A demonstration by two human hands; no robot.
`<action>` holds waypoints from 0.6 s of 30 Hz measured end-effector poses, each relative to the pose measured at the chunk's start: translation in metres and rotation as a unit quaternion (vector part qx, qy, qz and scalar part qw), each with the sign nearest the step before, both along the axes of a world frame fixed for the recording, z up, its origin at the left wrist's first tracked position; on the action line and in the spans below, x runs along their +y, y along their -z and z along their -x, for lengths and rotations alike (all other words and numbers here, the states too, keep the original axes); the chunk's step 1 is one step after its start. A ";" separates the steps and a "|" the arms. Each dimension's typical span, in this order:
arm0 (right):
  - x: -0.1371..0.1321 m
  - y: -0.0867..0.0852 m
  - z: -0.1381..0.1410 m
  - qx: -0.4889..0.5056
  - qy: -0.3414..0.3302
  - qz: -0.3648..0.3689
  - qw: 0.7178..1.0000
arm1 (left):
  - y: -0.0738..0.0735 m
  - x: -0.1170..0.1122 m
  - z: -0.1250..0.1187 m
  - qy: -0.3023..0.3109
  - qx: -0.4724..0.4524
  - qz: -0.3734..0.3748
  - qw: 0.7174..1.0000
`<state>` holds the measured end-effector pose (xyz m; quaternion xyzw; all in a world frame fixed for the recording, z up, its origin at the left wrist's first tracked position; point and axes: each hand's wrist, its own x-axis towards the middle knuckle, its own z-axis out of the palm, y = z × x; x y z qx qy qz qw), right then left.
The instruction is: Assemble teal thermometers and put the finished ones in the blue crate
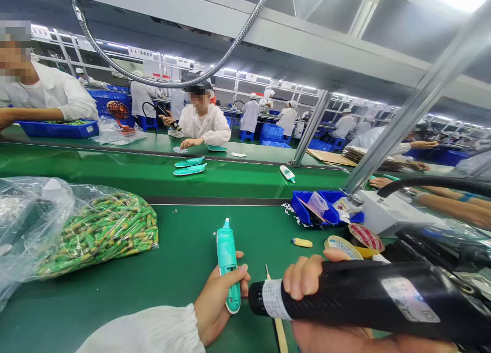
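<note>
My left hand (218, 296) is closed around a teal handheld device (227, 250), shaped like an ear thermometer with a pale narrow tip pointing away from me. Its back faces up, and an open recess shows in the lower half. In my right hand (307, 281) is a black electric screwdriver (345, 296) with a white label band. The screwdriver lies level, its nose pointing left, close beside the device's lower end; no bit can be made out. Beneath the screwdriver, a thin tool with a cream handle (281, 335) lies on the green bench (184, 261), partly hidden.
A clear bag of green and yellow parts (111, 230) lies left. Blue bins (326, 207), a yellow piece (302, 242) and tape rolls (343, 247) are right. Teal devices (190, 166) sit on the green belt (238, 181). A co-worker (205, 120) sits opposite; a metal post (406, 97) slants on the right.
</note>
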<state>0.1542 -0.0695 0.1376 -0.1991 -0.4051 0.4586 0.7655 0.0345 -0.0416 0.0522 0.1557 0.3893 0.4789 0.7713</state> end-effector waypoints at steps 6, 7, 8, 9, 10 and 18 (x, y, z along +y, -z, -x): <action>-0.004 0.017 0.005 0.020 -0.053 -0.018 0.998 | -0.002 -0.001 0.000 -0.016 0.009 0.007 1.000; -0.004 0.017 0.005 0.018 -0.061 -0.018 0.998 | -0.003 -0.001 -0.001 -0.019 0.010 0.009 1.000; -0.005 0.017 0.004 0.011 -0.076 -0.013 0.997 | -0.004 -0.001 -0.001 -0.023 0.011 0.012 1.000; -0.005 0.017 0.004 0.001 -0.095 -0.011 0.995 | -0.006 -0.002 -0.001 -0.028 0.013 0.017 0.999; -0.006 0.016 0.002 -0.011 -0.114 -0.012 0.993 | -0.007 -0.002 -0.002 -0.033 0.015 0.021 0.999; -0.006 0.010 -0.005 -0.009 -0.191 0.013 0.982 | -0.011 -0.002 -0.004 -0.062 0.017 0.035 0.997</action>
